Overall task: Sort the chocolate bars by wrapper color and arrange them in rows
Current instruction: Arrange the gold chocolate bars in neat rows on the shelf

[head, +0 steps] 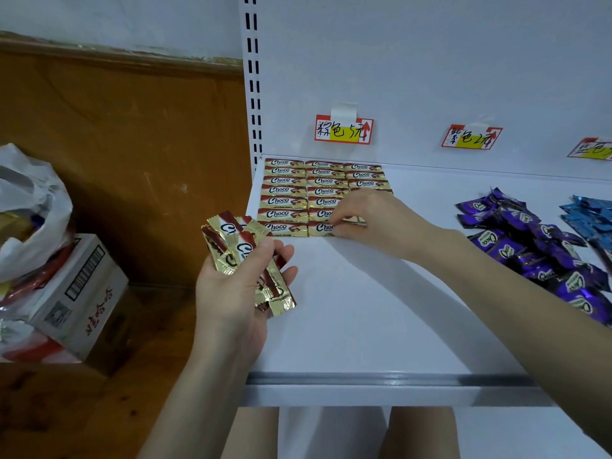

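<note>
Your gold bars (pixel 284 202) lie flat at the back left corner of the white shelf (pixel 364 309), set edge to edge in three columns, every "Choco" logo facing up. The left and middle columns run longer toward you; the right one is shorter, and that's where your right hand (pixel 367 217) sits. Its fingers are curled down, thumb and fingertips pinching a single bar (pixel 355 220) at the near end of that short column, just beside the middle column. Most of that bar is hidden under your hand.

Your left hand (pixel 231 293) is off the shelf's left edge, palm up, fingers and thumb wrapped around a loose bundle (pixel 243 253) of the same gold wrappers, fanned out at odd angles.

To the right, well apart from the gold rows, a purple heap (pixel 530 246) lies jumbled on the shelf, and the blue bars (pixel 589 217) sit beyond it at the frame's edge. On the back panel, the first price label (pixel 344 130) hangs above the gold rows, a second label (pixel 472 137) above the purple, and a third label (pixel 592 149) is cut off at the right.

Left of the shelf there's a cardboard box (pixel 82 293) with a white plastic bag (pixel 29 210) resting on it.
</note>
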{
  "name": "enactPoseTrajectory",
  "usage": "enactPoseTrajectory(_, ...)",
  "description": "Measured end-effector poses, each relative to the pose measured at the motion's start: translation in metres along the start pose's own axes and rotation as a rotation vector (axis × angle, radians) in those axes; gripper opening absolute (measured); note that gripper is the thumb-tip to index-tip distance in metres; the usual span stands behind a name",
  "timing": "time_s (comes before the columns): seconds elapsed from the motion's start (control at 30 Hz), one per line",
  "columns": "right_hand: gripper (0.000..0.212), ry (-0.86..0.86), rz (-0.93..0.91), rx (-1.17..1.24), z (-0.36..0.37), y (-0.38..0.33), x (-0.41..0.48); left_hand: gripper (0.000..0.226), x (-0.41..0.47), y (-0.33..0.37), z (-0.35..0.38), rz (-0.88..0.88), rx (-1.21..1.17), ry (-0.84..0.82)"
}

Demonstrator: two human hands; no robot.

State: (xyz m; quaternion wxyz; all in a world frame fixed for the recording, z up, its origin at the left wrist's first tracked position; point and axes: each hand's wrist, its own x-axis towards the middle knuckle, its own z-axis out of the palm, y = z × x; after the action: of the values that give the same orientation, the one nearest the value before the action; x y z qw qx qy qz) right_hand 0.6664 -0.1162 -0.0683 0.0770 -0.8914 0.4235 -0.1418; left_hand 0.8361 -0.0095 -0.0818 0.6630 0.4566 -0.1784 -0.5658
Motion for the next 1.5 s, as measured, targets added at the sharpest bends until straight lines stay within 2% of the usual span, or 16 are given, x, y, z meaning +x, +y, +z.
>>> enactPoseTrajectory(0.13, 0.020, 0.030, -0.108, 0.051, 0.010, -0.017, 0.013, 0.028, -0.001, -0.001, -0.001, 0.010, -0.013, 0.005)
enactPoseTrajectory(0.3, 0.016, 0.028, -0.154, 0.041, 0.023, -0.027, 0.020, 0.024, -0.002, -0.002, -0.002, 0.029, -0.024, -0.004)
enactPoseTrajectory(0.4, 0.016, 0.026, -0.149, 0.026, 0.026, -0.026, 0.020, 0.029, -0.002, -0.001, -0.001, 0.026, -0.022, 0.000)
enactPoseTrajectory(0.73, 0.016, 0.014, -0.134, 0.060, 0.021, -0.025, 0.020, 0.021, -0.003, -0.001, -0.001, 0.027, -0.031, 0.005)
enactPoseTrajectory(0.93, 0.019, 0.083, -0.017, 0.025, -0.002, 0.000, 0.001, 0.026, -0.002, 0.000, 0.000, 0.014, -0.018, 0.010)
enactPoseTrajectory(1.13, 0.018, 0.011, -0.027, 0.021, 0.008, 0.003, -0.017, 0.029, -0.002, 0.000, 0.001, 0.010, -0.013, 0.017)
enactPoseTrajectory(1.5, 0.017, 0.050, -0.048, 0.038, 0.011, 0.004, -0.017, 0.037, -0.003, 0.000, 0.001, 0.001, -0.002, 0.016)
